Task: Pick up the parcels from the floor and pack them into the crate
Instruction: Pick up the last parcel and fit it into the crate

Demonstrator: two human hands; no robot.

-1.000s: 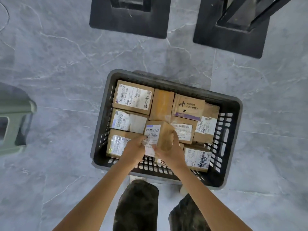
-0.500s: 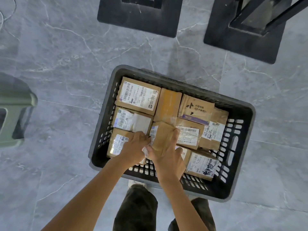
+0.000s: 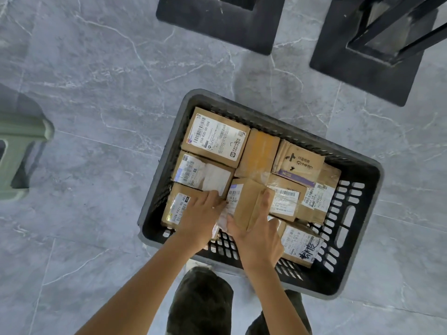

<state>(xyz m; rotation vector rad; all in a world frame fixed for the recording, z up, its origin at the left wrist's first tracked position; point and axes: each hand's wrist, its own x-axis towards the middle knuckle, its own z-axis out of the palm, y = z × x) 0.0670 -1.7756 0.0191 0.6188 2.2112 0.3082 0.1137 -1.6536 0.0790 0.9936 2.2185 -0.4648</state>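
A dark grey slotted plastic crate [image 3: 360,204] stands on the floor in front of me, packed with several brown cardboard parcels with white labels. Both hands are inside it, holding a small brown parcel [image 3: 246,201] in the crate's near middle. My right hand [image 3: 258,235] grips its near right side, index finger stretched up along the box. My left hand [image 3: 200,216] holds its left side, fingers curled at the label edge, and covers part of the near-left parcel [image 3: 177,206].
Grey marble-patterned floor tiles lie all around. Two black square stand bases [image 3: 217,22] [image 3: 370,68] sit beyond the crate. A green plastic stool [image 3: 17,151] stands at the left edge. My legs [image 3: 200,303] are just below the crate.
The small parcel has sunk lower among the others, and both hands have followed it down into the crate. The view has shifted so the crate sits further right.
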